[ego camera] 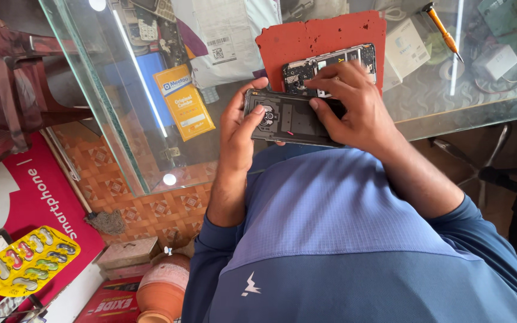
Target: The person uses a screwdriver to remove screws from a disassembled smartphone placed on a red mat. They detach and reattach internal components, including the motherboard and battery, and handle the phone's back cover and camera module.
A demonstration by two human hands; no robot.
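While the left hand (242, 122) grips the dark rectangular phone back panel (291, 118) by its left end, long axis crosswise above the glass table's (426, 101) near edge, the right hand (354, 101) pinches its right end.

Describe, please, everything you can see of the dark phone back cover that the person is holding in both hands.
The phone back cover is a dark, flat, rectangular panel, plastic by its look, turned inner side up, with a round camera cut-out near its left end. It is held roughly level and lengthwise above the glass counter's edge. The left hand grips its left end, thumb by the cut-out; the right hand covers its right end. Behind it an opened phone lies on a red mat.
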